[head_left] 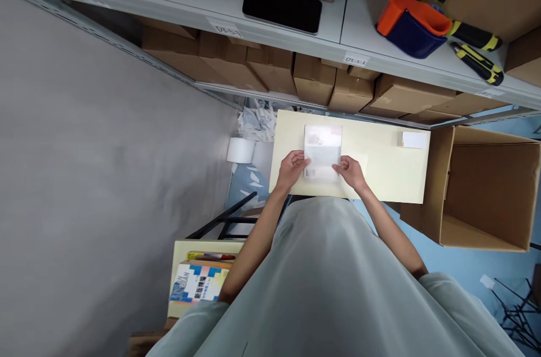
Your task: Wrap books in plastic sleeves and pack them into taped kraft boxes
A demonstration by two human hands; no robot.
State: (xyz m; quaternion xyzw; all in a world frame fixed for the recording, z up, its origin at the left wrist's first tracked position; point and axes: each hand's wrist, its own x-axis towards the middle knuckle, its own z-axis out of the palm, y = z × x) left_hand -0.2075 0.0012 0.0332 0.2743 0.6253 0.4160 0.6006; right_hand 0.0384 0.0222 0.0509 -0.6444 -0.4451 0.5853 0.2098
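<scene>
A pale, flat, rectangular package (323, 146) lies over the cream tabletop (380, 177), whitish with faint print and a shiny surface. Whether it is a box or a wrapped pack I cannot make out. My left hand (292, 168) grips its left edge, thumb on top and fingers curled at the side. On the opposite edge, my right hand (350, 171) holds it the same way. Farther right on the table rests a small white box (413, 139), apart from both hands.
A shelf above carries a black phone (282, 6), an orange and blue holder (412, 27), a utility knife (477, 63) and cardboard boxes. An open carton (486, 193) stands right of the table. Books (200, 281) sit on a side stand at lower left, near a grey wall (105, 148).
</scene>
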